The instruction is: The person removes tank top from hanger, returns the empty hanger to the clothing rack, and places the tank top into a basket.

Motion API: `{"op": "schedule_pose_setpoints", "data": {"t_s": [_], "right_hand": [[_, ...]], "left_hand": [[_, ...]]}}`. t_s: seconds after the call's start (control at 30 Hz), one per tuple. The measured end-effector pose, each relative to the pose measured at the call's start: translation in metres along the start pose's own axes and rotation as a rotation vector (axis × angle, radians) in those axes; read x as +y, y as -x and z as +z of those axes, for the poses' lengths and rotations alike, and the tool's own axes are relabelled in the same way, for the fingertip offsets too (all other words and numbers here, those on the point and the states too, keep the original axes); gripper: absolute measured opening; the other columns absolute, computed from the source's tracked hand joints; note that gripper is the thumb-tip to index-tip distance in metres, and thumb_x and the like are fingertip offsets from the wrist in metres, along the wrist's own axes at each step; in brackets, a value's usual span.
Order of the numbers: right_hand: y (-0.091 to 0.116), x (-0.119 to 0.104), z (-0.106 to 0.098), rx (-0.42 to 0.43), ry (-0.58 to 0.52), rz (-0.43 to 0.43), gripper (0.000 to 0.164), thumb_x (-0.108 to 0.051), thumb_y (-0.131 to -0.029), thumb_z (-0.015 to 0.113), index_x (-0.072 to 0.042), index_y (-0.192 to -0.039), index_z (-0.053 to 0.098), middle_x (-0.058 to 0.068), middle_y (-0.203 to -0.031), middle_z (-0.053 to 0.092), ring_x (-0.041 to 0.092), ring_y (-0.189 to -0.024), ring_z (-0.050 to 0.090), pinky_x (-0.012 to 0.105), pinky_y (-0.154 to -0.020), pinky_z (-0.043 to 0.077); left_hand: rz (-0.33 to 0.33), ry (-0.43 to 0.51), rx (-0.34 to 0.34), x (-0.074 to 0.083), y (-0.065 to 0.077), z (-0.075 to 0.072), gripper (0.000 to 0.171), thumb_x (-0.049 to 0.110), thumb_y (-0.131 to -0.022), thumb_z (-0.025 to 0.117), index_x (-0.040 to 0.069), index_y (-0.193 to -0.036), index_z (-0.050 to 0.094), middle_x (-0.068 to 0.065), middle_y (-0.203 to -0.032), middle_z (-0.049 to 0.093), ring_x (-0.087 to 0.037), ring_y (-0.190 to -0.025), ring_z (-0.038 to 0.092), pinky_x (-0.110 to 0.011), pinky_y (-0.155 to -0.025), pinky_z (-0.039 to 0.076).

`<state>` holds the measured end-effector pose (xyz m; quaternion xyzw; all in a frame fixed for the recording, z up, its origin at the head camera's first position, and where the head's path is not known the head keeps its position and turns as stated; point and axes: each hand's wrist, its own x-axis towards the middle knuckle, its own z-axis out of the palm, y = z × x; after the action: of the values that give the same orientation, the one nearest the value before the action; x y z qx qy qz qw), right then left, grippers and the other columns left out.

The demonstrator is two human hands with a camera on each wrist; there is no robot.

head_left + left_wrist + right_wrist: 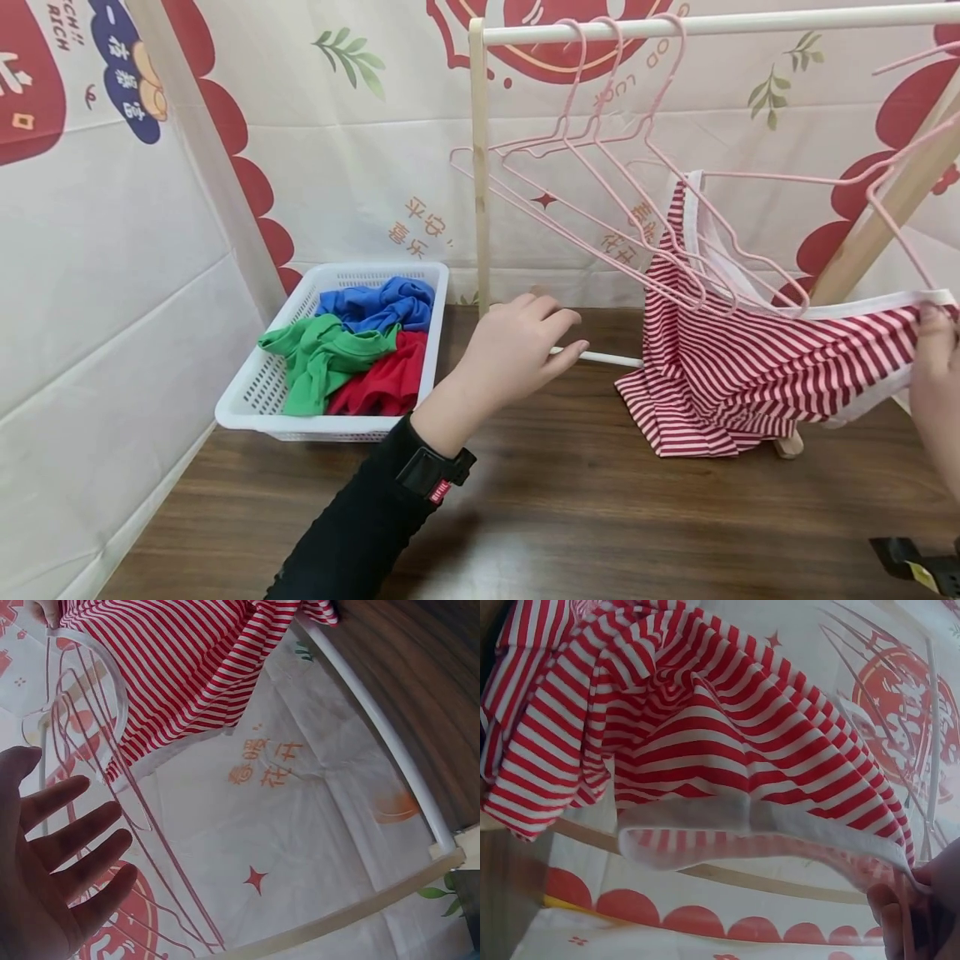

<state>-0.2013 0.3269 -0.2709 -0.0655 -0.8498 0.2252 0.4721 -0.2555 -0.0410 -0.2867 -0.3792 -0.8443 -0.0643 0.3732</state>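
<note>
My right hand point(936, 354) pinches the white-trimmed edge of a red-and-white striped shirt point(780, 367) at the right. A pink hanger point(795, 177) runs along the top of the shirt, its right arm coming down to those fingers. In the right wrist view, the fingers point(891, 919) close over the trim and the hanger's end. The shirt droops leftward, its lower part near the tabletop. My left hand point(517, 342) hovers by the rack's left post, holding nothing; in the left wrist view its fingers point(94, 825) are spread, overlapping the hangers.
Several bare pink hangers point(600, 142) hang from the white rail point(720, 25) of a wooden-post rack point(480, 167). A white basket point(247, 417) at the left holds blue, green and red cloth. Printed white cloth walls stand behind and at the left. A black strap lies at lower right.
</note>
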Motion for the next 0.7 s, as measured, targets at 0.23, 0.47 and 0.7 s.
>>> {"op": "schedule_pose_setpoints", "data": {"t_s": [0.23,0.47,0.7], "right_hand": [[0.001,0.001,0.001,-0.179,-0.004,0.113,0.035,-0.017,-0.105,0.038,0.007,-0.079,0.044,0.010,-0.061,0.037,0.000,-0.047,0.025,0.018,-0.039,0.021],[-0.001,0.003,0.003,-0.310,0.001,0.091,0.037,-0.016,-0.104,0.037,0.011,-0.082,0.048,0.014,-0.057,0.043,0.008,-0.044,0.031,0.024,-0.037,0.025],[0.001,0.011,0.010,-0.455,0.068,0.056,0.042,-0.024,-0.105,0.036,0.014,-0.100,0.054,0.027,-0.069,0.052,0.035,-0.062,0.045,0.037,-0.053,0.030]], "left_hand": [[-0.050,-0.001,-0.059,-0.004,0.006,0.004,0.035,0.041,-0.096,0.057,0.015,-0.116,0.069,-0.001,-0.106,0.067,-0.019,-0.098,0.062,-0.031,-0.077,0.051],[-0.123,-0.009,-0.090,-0.008,0.012,0.009,0.035,0.041,-0.095,0.056,0.015,-0.116,0.067,0.000,-0.104,0.068,-0.018,-0.097,0.064,-0.030,-0.079,0.052],[-0.193,0.019,-0.107,-0.011,0.016,0.011,0.033,0.039,-0.095,0.058,0.014,-0.116,0.067,-0.001,-0.105,0.068,-0.019,-0.096,0.064,-0.030,-0.074,0.053]]}}
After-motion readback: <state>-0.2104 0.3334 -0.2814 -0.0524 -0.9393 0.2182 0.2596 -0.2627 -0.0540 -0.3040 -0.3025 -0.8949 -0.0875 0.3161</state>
